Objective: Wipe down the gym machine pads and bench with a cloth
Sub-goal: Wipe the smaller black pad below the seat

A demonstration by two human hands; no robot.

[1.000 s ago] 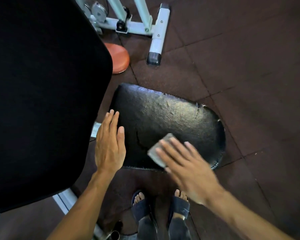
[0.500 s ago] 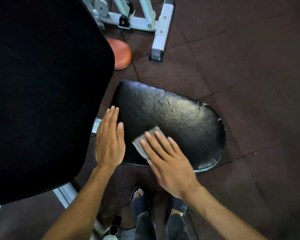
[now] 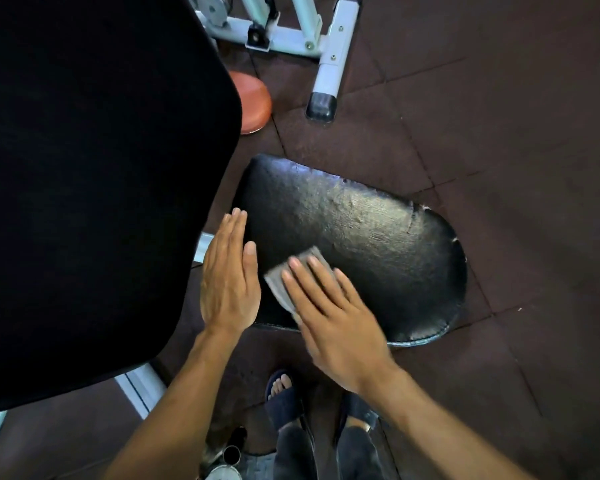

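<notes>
Your right hand (image 3: 329,317) lies flat, fingers straight and spread a little, pressing a small grey cloth (image 3: 293,277) down onto the black seat pad (image 3: 378,244). The cloth sits on the near left part of the pad, its far corner and left edge showing past your fingertips, the rest hidden under your palm. Your left hand (image 3: 229,275) rests flat as well, fingers straight and together, laid along the left edge of the seat pad with nothing held in it; it is just beside the cloth, and you cannot tell from here whether the two touch. The seat pad's skin looks cracked and shiny, with a small tear near its far right rim. A large black back pad (image 3: 84,174) fills the left of the view, above a pale metal frame (image 3: 142,391). Beyond it an orange round pad (image 3: 253,105) sits on the dark rubber floor (image 3: 499,133), near a pale machine leg (image 3: 329,64). Your feet in dark sandals (image 3: 284,396) stand below the seat pad
</notes>
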